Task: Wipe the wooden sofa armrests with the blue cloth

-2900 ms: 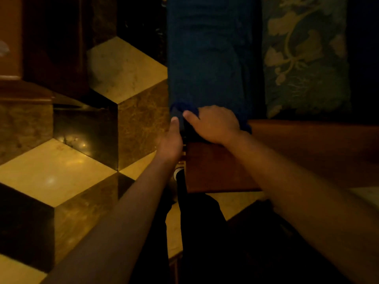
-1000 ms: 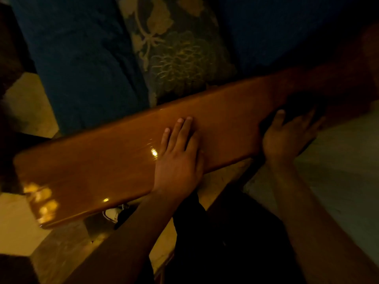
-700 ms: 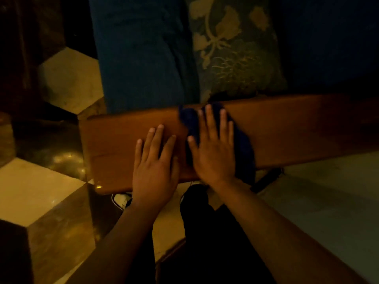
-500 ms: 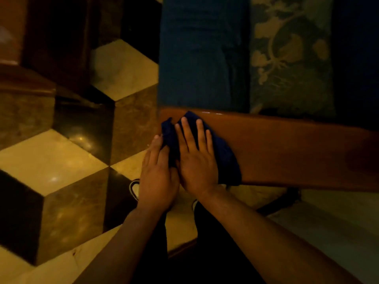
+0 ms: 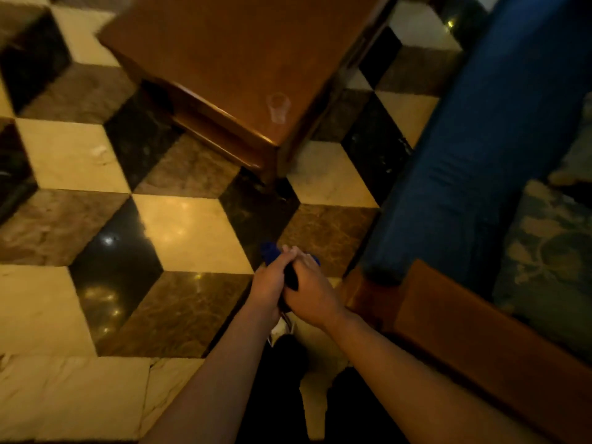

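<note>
- The floor [image 5: 189,232] under your grip is tiled in a cube pattern of cream, brown and black, glossy with light spots; it fills everything left of and beyond your hands.
- The sofa [image 5: 480,155] runs away from you on the right of the grip, its blue seat edge close to your right wrist.
- A wooden table [image 5: 230,59] stands beyond the grip, well apart from it; one corner and leg point toward your hands. A faint ring mark shows near that corner.
- The armrest [image 5: 474,341] lies just right of the grip and below it in the view, its end beside your right hand; your hands are off it, over the floor.
- A patterned cushion [image 5: 551,251] sits past the armrest, on the far right.
- Your left hand [image 5: 270,283] and right hand [image 5: 309,293] are pressed together, both closed around the cloth [image 5: 272,251].
- The cloth is bunched between your palms; only a blue tip shows above the fingers.
- A shoe [image 5: 280,328] peeks out just below the grip.
- Nothing lies between the grip and the armrest end.
</note>
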`<state>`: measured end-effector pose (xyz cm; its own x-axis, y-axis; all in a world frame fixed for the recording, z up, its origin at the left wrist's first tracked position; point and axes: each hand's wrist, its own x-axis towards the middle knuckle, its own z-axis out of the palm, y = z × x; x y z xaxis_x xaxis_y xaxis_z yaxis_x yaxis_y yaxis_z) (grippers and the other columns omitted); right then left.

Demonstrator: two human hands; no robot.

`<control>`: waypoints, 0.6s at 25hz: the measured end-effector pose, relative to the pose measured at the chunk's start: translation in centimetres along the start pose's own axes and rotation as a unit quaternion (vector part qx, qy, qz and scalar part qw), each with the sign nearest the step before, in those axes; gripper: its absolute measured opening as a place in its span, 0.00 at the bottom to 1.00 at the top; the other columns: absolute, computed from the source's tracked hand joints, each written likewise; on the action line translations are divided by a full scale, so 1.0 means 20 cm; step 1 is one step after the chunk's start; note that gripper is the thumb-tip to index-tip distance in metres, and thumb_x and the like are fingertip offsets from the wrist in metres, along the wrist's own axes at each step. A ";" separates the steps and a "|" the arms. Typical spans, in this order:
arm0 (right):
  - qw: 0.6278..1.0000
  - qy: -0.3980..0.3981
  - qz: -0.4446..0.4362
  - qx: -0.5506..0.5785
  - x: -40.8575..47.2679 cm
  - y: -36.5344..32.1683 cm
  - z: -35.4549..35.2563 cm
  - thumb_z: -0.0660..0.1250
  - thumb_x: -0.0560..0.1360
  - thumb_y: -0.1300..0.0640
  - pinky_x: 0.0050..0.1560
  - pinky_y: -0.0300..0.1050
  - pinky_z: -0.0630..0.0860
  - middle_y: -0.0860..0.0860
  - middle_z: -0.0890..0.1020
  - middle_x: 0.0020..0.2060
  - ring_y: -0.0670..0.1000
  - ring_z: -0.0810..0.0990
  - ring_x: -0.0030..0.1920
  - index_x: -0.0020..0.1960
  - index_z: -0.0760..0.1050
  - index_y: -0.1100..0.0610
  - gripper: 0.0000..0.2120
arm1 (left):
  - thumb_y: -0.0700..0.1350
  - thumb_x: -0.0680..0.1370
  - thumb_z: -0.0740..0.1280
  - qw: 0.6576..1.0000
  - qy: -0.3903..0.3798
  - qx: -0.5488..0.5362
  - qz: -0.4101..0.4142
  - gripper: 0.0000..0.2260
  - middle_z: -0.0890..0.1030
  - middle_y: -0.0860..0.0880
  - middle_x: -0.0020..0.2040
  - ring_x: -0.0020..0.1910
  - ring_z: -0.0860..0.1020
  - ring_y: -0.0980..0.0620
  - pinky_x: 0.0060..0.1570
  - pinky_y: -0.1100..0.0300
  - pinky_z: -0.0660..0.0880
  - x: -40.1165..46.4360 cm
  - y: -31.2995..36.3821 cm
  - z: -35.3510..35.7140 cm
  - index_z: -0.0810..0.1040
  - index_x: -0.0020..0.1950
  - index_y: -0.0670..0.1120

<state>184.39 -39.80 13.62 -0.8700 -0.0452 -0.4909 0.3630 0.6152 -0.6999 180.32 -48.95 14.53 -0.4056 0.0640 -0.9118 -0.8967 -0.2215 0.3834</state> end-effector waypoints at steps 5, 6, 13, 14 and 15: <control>0.981 -0.017 0.023 0.193 0.26 -0.46 0.03 0.68 0.71 0.40 0.70 0.44 0.69 0.43 0.70 0.73 0.43 0.70 0.71 0.78 0.63 0.42 0.37 | 0.45 0.74 0.72 0.992 0.009 -0.118 0.048 0.18 0.86 0.39 0.51 0.46 0.84 0.40 0.46 0.48 0.81 -0.18 0.42 -0.44 0.81 0.63 0.41; 0.971 -0.009 0.051 0.232 0.34 -0.53 0.02 0.68 0.70 0.38 0.68 0.44 0.72 0.44 0.72 0.71 0.43 0.73 0.68 0.76 0.67 0.45 0.36 | 0.43 0.74 0.71 0.986 -0.001 -0.156 0.061 0.18 0.85 0.38 0.54 0.49 0.84 0.39 0.50 0.46 0.81 -0.21 0.49 -0.51 0.80 0.63 0.41; 0.935 -0.112 0.086 0.324 0.92 -1.07 0.04 0.76 0.64 0.39 0.50 0.44 0.82 0.54 0.89 0.49 0.52 0.87 0.51 0.47 0.88 0.52 0.19 | 0.35 0.72 0.67 0.958 -0.069 -0.259 0.106 0.17 0.83 0.39 0.58 0.57 0.80 0.39 0.63 0.44 0.75 -0.17 1.14 -0.84 0.78 0.60 0.44; 0.941 -0.118 0.061 0.312 1.03 -1.15 0.03 0.76 0.65 0.40 0.48 0.43 0.82 0.54 0.89 0.49 0.52 0.87 0.51 0.49 0.88 0.51 0.19 | 0.33 0.72 0.67 0.962 -0.065 -0.239 0.117 0.17 0.83 0.38 0.57 0.55 0.81 0.39 0.60 0.45 0.76 -0.12 1.27 -0.88 0.78 0.60 0.43; 0.946 -0.126 0.038 0.296 1.16 -1.23 0.01 0.76 0.67 0.42 0.46 0.40 0.82 0.52 0.89 0.49 0.51 0.87 0.51 0.51 0.87 0.48 0.16 | 0.32 0.73 0.66 0.968 -0.049 -0.209 0.130 0.17 0.83 0.37 0.56 0.54 0.81 0.38 0.58 0.44 0.77 -0.07 1.40 -0.91 0.78 0.61 0.41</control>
<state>155.40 -56.25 19.38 -0.7533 -0.2507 -0.6080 0.6101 0.0786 -0.7884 158.95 -73.02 23.86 -0.6410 0.0397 -0.7665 -0.6197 -0.6160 0.4864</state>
